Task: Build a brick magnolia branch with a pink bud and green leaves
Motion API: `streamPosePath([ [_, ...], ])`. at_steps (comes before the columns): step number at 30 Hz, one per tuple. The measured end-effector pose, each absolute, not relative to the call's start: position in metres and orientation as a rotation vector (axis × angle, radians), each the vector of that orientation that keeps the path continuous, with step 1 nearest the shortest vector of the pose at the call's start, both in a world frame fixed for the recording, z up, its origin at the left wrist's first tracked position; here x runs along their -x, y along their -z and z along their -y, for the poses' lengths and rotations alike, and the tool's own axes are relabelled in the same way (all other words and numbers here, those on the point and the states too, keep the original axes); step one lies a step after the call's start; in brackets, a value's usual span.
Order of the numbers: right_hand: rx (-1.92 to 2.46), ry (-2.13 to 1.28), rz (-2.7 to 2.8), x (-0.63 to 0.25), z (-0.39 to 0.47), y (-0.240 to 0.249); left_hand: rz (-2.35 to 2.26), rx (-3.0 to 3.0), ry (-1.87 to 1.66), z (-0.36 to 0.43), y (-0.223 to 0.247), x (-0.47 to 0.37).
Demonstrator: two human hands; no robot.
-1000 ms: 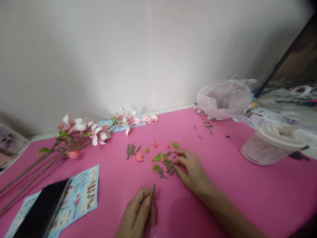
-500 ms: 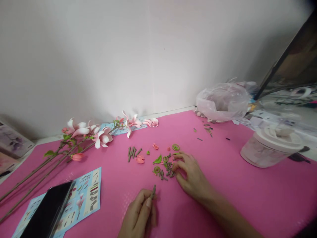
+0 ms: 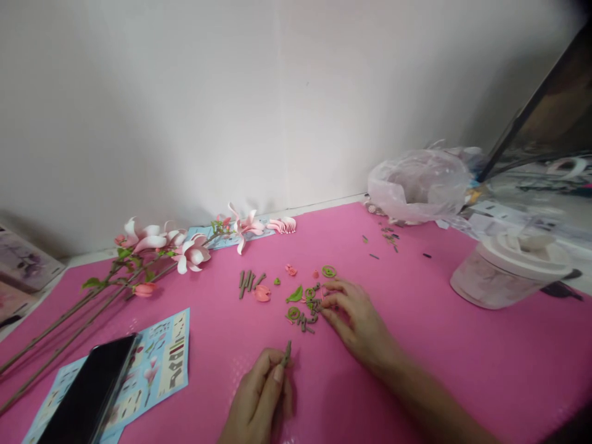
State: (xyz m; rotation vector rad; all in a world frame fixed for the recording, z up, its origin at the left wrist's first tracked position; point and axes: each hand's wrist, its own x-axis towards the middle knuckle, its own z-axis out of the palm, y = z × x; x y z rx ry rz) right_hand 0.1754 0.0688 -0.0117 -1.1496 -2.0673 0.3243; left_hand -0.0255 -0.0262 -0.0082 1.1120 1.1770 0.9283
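Note:
My left hand (image 3: pixel 261 391) is closed, with a short brown stem piece (image 3: pixel 287 353) pinched between thumb and fingers, its tip pointing up. Farther forward, my right hand (image 3: pixel 349 311) reaches in from the right, its curved fingers apart at the edge of a pile of small brown connector pieces (image 3: pixel 304 322). Its fingertips touch or nearly touch the pile. Among these lie green rings (image 3: pixel 293 314) and a green leaf (image 3: pixel 295 295). Just left are a coral bud piece (image 3: pixel 263 293) and several brown stem sticks (image 3: pixel 248 280).
Assembled pink-white flower stems (image 3: pixel 192 253) lie at left on the pink mat (image 3: pixel 208 345). A black phone (image 3: pixel 90 388) rests on an instruction sheet (image 3: pixel 176 351). At right stand a lidded tub (image 3: pixel 499 280) and a plastic bag (image 3: pixel 419 185); small dark pieces (image 3: pixel 391 235) are scattered nearby.
My right hand's fingers have shifted slightly and drawn closer together at the pile's right edge. My left hand keeps the stem piece almost where it was.

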Motion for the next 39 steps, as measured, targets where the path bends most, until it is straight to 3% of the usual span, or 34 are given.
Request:
streamPosePath([
  [39, 1.352, -0.624, 1.843, -0.173, -0.065, -0.004, -1.149, -1.179, -0.922, 0.026, 0.014, 0.03],
])
